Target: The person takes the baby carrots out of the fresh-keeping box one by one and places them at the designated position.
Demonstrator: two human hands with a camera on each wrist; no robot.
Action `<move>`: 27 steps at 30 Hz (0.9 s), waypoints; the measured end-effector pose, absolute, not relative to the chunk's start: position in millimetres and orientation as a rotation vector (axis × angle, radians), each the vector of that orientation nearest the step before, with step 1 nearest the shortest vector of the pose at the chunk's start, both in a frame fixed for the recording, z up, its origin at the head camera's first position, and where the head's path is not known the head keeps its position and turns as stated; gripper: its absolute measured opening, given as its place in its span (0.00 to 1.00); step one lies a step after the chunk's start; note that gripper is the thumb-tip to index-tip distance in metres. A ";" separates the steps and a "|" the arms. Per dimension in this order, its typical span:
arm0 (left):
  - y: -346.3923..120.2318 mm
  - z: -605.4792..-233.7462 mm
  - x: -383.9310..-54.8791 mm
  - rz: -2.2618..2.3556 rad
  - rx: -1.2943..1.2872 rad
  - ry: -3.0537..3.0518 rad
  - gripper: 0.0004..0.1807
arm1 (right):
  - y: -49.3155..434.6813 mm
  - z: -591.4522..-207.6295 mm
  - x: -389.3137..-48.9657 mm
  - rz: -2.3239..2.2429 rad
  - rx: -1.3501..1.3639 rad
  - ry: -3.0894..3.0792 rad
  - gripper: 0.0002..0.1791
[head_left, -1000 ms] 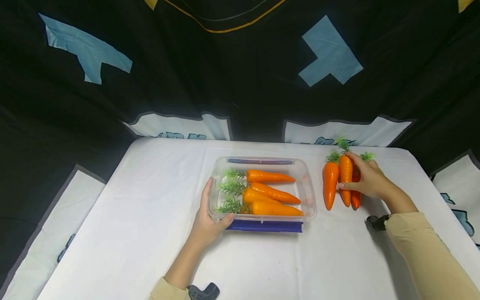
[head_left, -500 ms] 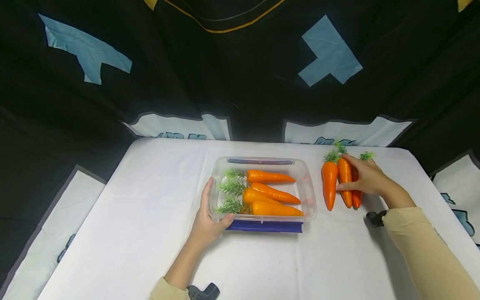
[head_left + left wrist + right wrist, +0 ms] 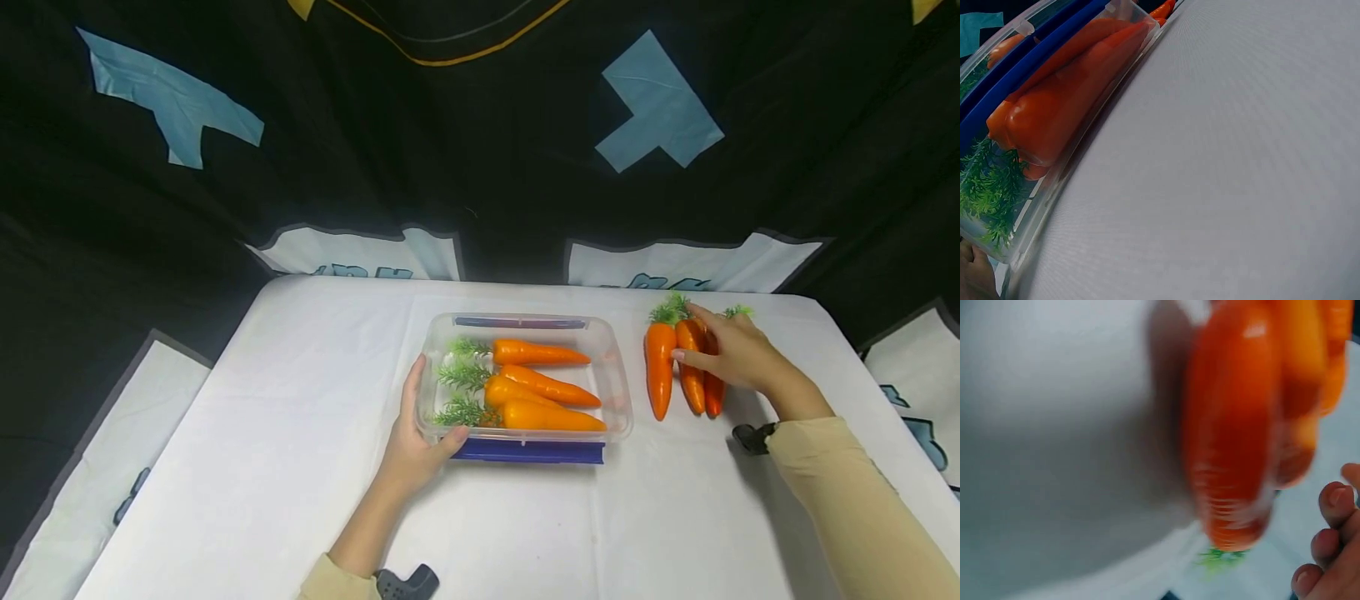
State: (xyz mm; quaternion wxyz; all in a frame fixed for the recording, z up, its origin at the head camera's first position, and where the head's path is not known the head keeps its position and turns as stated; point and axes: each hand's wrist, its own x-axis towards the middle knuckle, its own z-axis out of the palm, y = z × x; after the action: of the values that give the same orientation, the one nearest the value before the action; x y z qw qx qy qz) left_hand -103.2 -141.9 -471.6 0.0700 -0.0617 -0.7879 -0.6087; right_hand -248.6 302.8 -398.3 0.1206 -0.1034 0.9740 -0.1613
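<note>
My left hand (image 3: 416,446) holds the near left corner of a clear plastic food container (image 3: 621,379), thumb at the front rim and fingers along the side. Several orange carrots (image 3: 551,417) with green tops lie inside it, leaves to the left. My right hand (image 3: 738,354) hovers over three more carrots at the right. Its thumb and index finger are spread over the middle carrot (image 3: 692,367), beside the left carrot (image 3: 660,371); the palm partly hides the right carrot (image 3: 714,393). In the right wrist view, the visible fingers (image 3: 1329,547) stand apart from the carrots.
A blue clip flap (image 3: 528,452) hangs open along the container's near side, another at its far side. White cloth covers the table (image 3: 247,433). A dark curtain (image 3: 487,150) hangs behind the far edge.
The middle carrot has come down and settled between the other two, its leaves now lower beside the left one's. My right thumb has shifted up along it. The left hand has stayed put.
</note>
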 end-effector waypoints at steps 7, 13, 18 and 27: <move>-142.0 -471.0 -103.1 -1.833 -0.184 -2.367 0.59 | 268.8 -369.1 -232.8 -0.615 -0.527 2.900 0.35; -141.1 -469.2 -102.3 -1.817 -0.176 -2.379 0.59 | 227.9 -347.8 -213.5 -0.584 -0.779 2.848 0.33; -141.5 -469.1 -102.3 -1.814 -0.175 -2.380 0.59 | 197.3 -342.3 -198.5 -0.536 -0.893 2.774 0.36; -141.5 -469.3 -102.0 -1.820 -0.186 -2.377 0.59 | 159.9 -349.2 -181.6 -0.386 -1.220 2.647 0.43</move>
State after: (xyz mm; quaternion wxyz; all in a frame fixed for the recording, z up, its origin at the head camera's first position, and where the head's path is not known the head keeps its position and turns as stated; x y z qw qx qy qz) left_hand -102.0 -141.5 -469.3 0.0712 -0.0617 -0.7904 -0.6053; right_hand -181.6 159.9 -349.2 0.1005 -0.4128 0.8958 -0.1305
